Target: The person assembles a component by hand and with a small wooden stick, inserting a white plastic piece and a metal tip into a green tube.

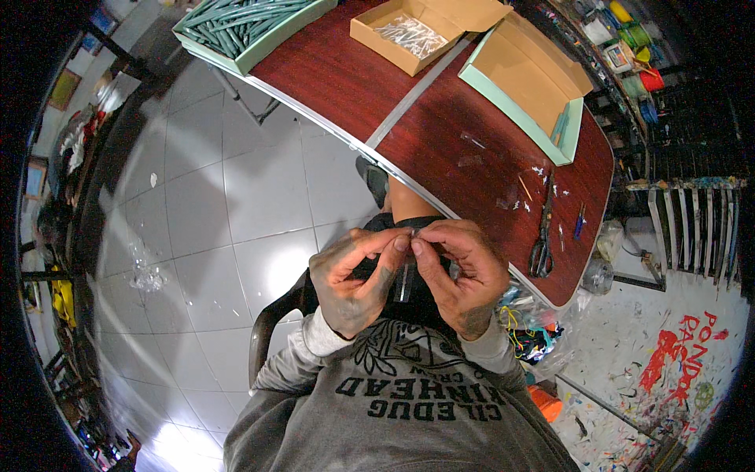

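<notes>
Smooth red-brown wood-grain table [464, 177] | off its near edge, left hand [354, 275] and right hand [465, 263] pinch a narrow clear plastic strip [404, 283], fingertips closed | black scissors [542, 253] by near right corner | open mint cardboard box [515, 79] by far edge | slim dark-green sticks [240, 23] heaped leftward

Clock from centre. Fingertips of left hand [354, 271] and right hand [464, 271] mostly cover the small bit [414, 233] they pinch; can't ID it. Clear strip [403, 285] at 5: can't tell if joined to it. Green box [283, 36] at 11: cut by top edge. White bits [409, 38] at 12, scraps [519, 205] at 3: too small. Chair [259, 338] at 8: mostly hidden. Sweatshirt [393, 440] at 6: cut by bottom edge.
</notes>
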{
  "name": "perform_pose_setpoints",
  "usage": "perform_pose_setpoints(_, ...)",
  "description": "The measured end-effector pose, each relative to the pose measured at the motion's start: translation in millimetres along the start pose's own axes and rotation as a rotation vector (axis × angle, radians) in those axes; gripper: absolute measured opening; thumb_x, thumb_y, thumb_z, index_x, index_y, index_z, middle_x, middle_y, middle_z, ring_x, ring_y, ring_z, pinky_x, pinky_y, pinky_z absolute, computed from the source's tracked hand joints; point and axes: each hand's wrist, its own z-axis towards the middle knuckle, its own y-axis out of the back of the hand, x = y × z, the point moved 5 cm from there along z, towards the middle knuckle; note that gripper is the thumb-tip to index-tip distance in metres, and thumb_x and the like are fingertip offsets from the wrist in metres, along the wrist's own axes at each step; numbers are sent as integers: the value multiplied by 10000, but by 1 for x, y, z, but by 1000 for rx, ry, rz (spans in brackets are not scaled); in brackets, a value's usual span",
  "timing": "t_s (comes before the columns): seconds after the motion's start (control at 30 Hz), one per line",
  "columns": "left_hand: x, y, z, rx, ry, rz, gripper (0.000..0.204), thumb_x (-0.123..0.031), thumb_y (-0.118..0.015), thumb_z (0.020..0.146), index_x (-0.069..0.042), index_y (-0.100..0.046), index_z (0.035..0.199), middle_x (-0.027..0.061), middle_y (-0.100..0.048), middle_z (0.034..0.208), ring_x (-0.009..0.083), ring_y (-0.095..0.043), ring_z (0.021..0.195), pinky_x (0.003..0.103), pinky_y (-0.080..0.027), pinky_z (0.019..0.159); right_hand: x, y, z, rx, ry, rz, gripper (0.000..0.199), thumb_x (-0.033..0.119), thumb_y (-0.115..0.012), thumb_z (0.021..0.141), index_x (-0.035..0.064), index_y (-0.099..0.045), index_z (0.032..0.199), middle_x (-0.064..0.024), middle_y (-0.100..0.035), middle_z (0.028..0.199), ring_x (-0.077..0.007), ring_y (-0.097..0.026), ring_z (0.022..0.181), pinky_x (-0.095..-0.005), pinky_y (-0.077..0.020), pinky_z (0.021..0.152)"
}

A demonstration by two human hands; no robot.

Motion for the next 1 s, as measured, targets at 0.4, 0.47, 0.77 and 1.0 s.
perform_pose_setpoints(0.4, -8, 1, 2, 22, -77, 70, 128, -85, -711, 865, -10, -720, 968, 74, -679, 716, 129, -570, 597, 257, -422, 563, 1, 0, 1, -103, -64, 29, 167, 26, -750, 790, 26, -676, 941, -126, -686, 930, -247, -675, 846, -331, -539, 745)
perform_pose_setpoints(0.47, -11, 0, 2, 27, -93, 93, 125, -82, -709, 865, -7, -718, 965, 79, -681, 726, 132, -573, 598, 259, -425, 566, 5, 1, 5, -44, 27, -9, 169, -66, -704, 797, -26, -647, 951, -140, -663, 943, -204, -655, 853, -291, -531, 752)
perform_pose_setpoints(0.77, -15, -2, 3, 25, -102, 114, 133, -80, -711, 861, 0, -715, 968, 93, -689, 756, 143, -599, 620, 274, -442, 583, 10, 2, 4, -85, 58, -60, 179, -96, -699, 787, -46, -652, 953, -150, -665, 933, -193, -645, 841, -278, -519, 745)
perform_pose_setpoints(1.0, -19, -3, 4, 46, -162, 177, 136, -90, -716, 851, 1, -719, 952, 95, -691, 755, 175, -616, 620, 285, -449, 598, 11, 3, 5, -49, 102, -74, 173, -99, -688, 793, -48, -653, 955, -144, -657, 937, -190, -637, 846, -276, -511, 746)
